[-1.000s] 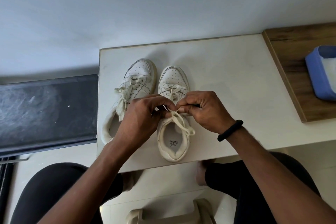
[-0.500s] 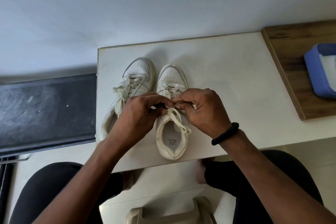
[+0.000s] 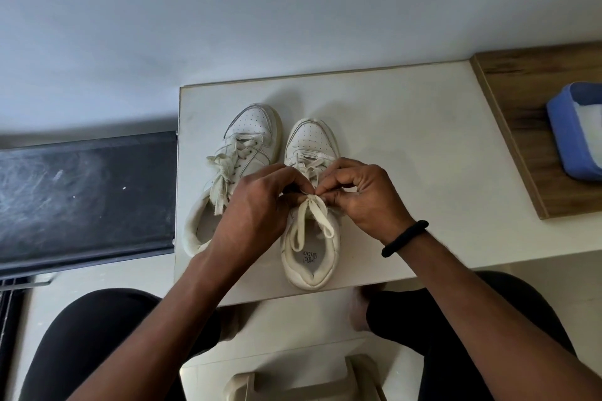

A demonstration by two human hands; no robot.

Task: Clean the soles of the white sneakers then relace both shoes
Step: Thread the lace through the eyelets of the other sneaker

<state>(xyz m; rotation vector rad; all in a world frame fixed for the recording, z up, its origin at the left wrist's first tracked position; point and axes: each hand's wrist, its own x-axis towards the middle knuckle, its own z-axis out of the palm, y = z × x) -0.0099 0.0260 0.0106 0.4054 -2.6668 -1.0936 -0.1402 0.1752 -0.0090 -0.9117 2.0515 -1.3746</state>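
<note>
Sneakers (image 3: 250, 127) stand side by side on the counter (image 3: 407, 140). Over the right sneaker (image 3: 309, 140), my left hand (image 3: 257, 205) and right hand (image 3: 368, 198) each pinch its lace (image 3: 321, 221) with curled fingers. I'd draw both ends evenly, with the knot centred and snug.

Small white table (image 3: 407, 140) against a pale wall (image 3: 228, 10)
The plain blue-grey wall fills the upper half, lit softly and evenly. A wooden surface (image 3: 521, 101) adjoins the table's right edge and bears a blue tub (image 3: 566, 140). Left of the table lies a dark, scuffed panel (image 3: 84, 198). Pale floor (image 3: 97, 277) shows below it, and part of a beige stool (image 3: 303, 384) at the bottom edge
</note>
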